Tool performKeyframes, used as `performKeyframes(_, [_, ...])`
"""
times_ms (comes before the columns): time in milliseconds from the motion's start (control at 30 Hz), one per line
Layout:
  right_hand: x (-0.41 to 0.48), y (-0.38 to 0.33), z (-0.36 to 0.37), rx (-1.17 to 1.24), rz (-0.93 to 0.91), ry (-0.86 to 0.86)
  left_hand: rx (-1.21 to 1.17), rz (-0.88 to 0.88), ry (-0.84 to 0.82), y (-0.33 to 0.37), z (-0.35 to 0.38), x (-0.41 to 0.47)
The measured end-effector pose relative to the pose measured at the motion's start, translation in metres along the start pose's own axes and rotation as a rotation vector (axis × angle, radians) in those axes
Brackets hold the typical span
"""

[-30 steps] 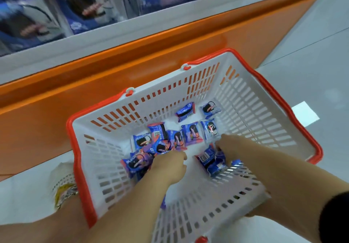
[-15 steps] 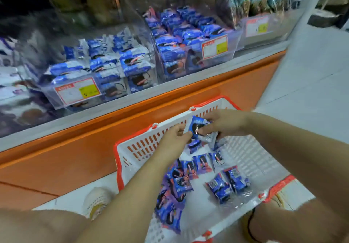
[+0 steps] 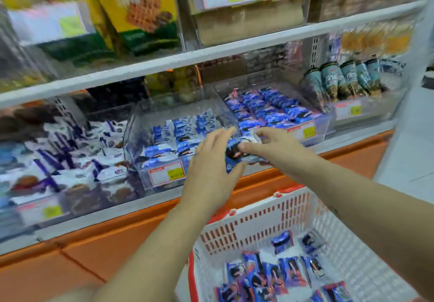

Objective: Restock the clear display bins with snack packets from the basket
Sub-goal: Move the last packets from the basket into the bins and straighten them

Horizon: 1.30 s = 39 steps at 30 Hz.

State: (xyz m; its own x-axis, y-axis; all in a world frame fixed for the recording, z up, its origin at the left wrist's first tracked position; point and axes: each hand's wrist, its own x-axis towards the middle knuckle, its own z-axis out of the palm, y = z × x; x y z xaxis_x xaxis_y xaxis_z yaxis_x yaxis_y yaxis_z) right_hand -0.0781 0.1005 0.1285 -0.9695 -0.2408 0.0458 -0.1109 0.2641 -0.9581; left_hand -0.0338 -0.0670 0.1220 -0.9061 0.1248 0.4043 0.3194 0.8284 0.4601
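Packet held [image 3: 233,158]: blue wrapper, caught between the two hands, level with the front walls of the bins; a silvery wrapper end shows by the right fingertips.
Right hand [image 3: 274,146]: thumb and fingers pinch the packet from its right side.
Left hand [image 3: 209,167]: fingers stretched out and lying flat against the packet's left side, not curled round it.
Middle bin [image 3: 134,135]: clear, just beyond the left hand, holding blue-and-white packets; a red-edged price label [image 3: 166,173] on its front sits left of the left wrist.
Right bin [image 3: 327,125]: clear, just beyond the right hand, filled with rows of blue packets.
Basket [image 3: 246,227]: white with a red rim, under the right forearm and to the right of the left forearm.
Packets in basket [image 3: 291,271]: blue ones lying loose on its floor, well below both hands.
Sharpness: blurred throughout, so wrapper print cannot be read.
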Motion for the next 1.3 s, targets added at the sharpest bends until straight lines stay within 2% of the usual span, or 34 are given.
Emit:
performKeyframes(167, [0.026,-0.002,0.015,-0.003,-0.037,-0.035,0.282,0.066,-0.106,-0.022,-0.021,0.029])
performKeyframes(267, [0.047,-0.004,0.014,0.170,0.039,-0.056,0.336,0.115,-0.128,-0.029,-0.030,0.051])
performKeyframes(333, [0.058,-0.009,0.011,0.218,0.024,-0.034,0.306,0.071,-0.142,-0.040,-0.033,0.071])
performKeyframes(367, [0.063,-0.009,0.009,0.131,-0.027,0.007,0.289,0.034,-0.137,-0.050,-0.034,0.083])
performKeyframes(433, [0.073,-0.006,0.005,-0.201,-0.175,0.101,0.278,-0.048,-0.090,-0.073,-0.032,0.108])
performKeyframes(500, [0.080,0.000,0.007,-0.449,-0.297,0.123,0.280,-0.127,-0.067,-0.095,-0.026,0.132])
performKeyframes(633, [0.095,0.011,0.015,-0.629,-0.347,0.097,0.325,-0.206,-0.174,-0.120,-0.005,0.172])
performKeyframes(900, [0.105,0.015,0.010,-0.567,-0.366,0.098,0.328,-0.192,-0.415,-0.136,0.044,0.210])
performKeyframes(1133, [0.103,0.018,0.010,-0.532,-0.372,0.098,0.104,-0.239,-0.400,-0.143,0.043,0.205])
performKeyframes(1300, [0.100,0.019,0.011,-0.513,-0.358,0.089,0.059,-0.229,-0.384,-0.138,0.041,0.200])
